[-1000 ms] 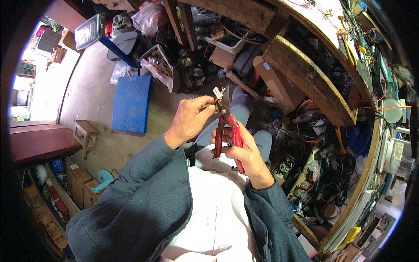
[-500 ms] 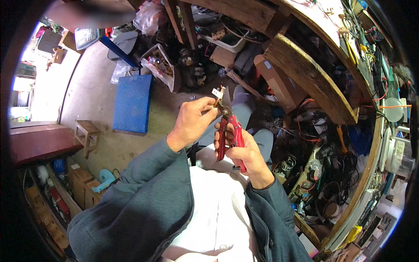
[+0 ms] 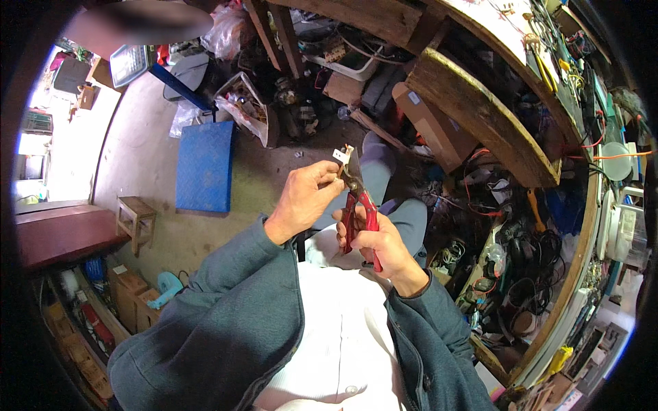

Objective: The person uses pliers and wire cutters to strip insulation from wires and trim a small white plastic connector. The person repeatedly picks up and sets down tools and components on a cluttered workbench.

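Head view: red-handled cutters [image 3: 371, 218] held up beside a small white part [image 3: 340, 157].
Just above centre frame, the left hand [image 3: 301, 202] seems to pinch the part's lower end; the right hand [image 3: 391, 248], lower and rightward, grips the cutters, handles apart. The step appears to be matching blades to part; whether they bite, I cannot tell. Squeezing would call for a steady pinch, fingertips clear.

The left hand [image 3: 300, 202] pinches, back upward, just beside the right hand [image 3: 389, 248], curled gripping.
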Demonstrator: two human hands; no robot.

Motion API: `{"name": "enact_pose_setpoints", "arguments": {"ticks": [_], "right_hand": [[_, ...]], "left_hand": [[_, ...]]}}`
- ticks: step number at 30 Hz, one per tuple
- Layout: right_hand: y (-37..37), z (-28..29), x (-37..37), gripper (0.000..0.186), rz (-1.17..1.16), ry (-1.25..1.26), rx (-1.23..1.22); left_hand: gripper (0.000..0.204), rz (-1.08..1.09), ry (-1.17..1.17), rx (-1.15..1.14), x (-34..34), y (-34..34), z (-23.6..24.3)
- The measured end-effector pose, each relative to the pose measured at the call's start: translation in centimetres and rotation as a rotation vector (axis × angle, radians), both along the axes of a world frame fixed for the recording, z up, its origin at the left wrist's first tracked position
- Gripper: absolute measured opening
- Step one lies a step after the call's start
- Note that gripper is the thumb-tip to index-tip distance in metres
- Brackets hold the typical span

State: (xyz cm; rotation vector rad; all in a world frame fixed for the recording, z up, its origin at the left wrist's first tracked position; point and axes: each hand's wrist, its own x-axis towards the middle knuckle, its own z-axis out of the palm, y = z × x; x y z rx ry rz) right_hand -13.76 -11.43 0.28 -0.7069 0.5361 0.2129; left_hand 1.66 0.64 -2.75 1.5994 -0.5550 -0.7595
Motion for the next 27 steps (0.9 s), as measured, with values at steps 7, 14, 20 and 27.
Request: {"name": "enact_pose_setpoints", "arguments": {"ticks": [7, 14, 20, 27], "right_hand": [[0.1, 0.2, -1.7, 0.051, 0.038, 0.061, -0.110], [0.7, -1.0, -2.1, 0.048, -0.047, 0.008, -0.028], [1.3, -1.5, -2.5, 0.040, -0.106, -0.020, -0.011], [2.5, -1.8, -3.2, 0.035, -0.164, -0.079, -0.058]], "left_hand": [[0.024, -0.157, 0.165, 0.079, -0.4, 0.0, 1.0], [0.026, -0.222, 0.228, 0.013, -0.2, -0.3, 0.9], [0.026, -0.233, 0.334, -0.036, -0.5, -0.8, 1.1], [0.025, -0.276, 0.373, -0.035, -0.9, -0.9, 0.2]]}}
